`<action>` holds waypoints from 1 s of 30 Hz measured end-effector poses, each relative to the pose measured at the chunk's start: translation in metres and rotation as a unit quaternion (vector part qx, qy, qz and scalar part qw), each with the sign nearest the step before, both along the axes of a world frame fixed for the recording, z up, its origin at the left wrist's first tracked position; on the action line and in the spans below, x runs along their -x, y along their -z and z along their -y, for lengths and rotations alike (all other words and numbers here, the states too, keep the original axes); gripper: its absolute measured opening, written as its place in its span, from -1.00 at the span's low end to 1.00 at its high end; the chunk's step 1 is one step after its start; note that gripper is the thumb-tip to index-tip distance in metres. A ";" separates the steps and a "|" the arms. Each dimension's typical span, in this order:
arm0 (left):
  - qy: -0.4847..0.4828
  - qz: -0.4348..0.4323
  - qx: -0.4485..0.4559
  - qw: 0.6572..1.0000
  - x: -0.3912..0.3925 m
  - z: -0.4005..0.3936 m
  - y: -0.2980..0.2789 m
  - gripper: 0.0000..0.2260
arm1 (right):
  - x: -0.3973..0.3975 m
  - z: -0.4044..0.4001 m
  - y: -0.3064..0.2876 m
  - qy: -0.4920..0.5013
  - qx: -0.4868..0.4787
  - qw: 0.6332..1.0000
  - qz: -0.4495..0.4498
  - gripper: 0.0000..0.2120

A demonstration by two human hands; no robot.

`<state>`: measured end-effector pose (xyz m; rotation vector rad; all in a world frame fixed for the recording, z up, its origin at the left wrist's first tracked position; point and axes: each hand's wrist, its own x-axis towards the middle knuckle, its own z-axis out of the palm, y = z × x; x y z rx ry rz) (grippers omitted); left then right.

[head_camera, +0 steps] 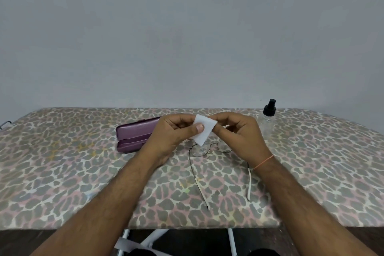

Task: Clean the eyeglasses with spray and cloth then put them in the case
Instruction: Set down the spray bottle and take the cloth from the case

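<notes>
- I see the eyeglasses (209,149) lying on the leopard-print board (62,172), lenses toward the wall and both temple arms unfolded, pointing back at me; neither hand touches them.
- Above the lenses I hold a small white cloth (204,129) clear of the board, between both hands.
- My left hand (176,133) grasps the cloth, thumb pressed flat on its front face with the fingers curled behind.
- My right hand (239,131) meets the cloth at its right edge; fingers are curled and seem to pinch that edge, though the contact is partly hidden from my view.
- An orange thread band (264,162) circles the right wrist.
- The purple case (135,137) lies open on the board just left of the left hand, its right end hidden behind that hand.
- The clear spray bottle (268,118) with a black nozzle stands upright near the far edge, right of the right hand.
- A plain grey wall (187,27) rises behind the board; white frame legs (153,237) show beneath its near edge.
</notes>
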<state>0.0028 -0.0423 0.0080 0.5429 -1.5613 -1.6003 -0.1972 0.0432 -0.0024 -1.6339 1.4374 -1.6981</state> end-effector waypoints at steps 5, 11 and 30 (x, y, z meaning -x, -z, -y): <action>-0.022 -0.010 0.005 1.000 0.002 0.001 0.002 -0.77 | 0.000 -0.003 -0.001 -0.021 -0.009 1.000 0.004 -0.83; -0.036 -0.014 0.014 0.999 0.007 -0.004 0.001 -0.77 | -0.002 -0.006 -0.002 -0.027 -0.024 0.999 -0.017 -0.84; -0.095 -0.013 0.040 0.995 0.010 -0.004 0.007 -0.72 | -0.008 -0.009 -0.006 -0.075 -0.058 0.995 0.032 -0.86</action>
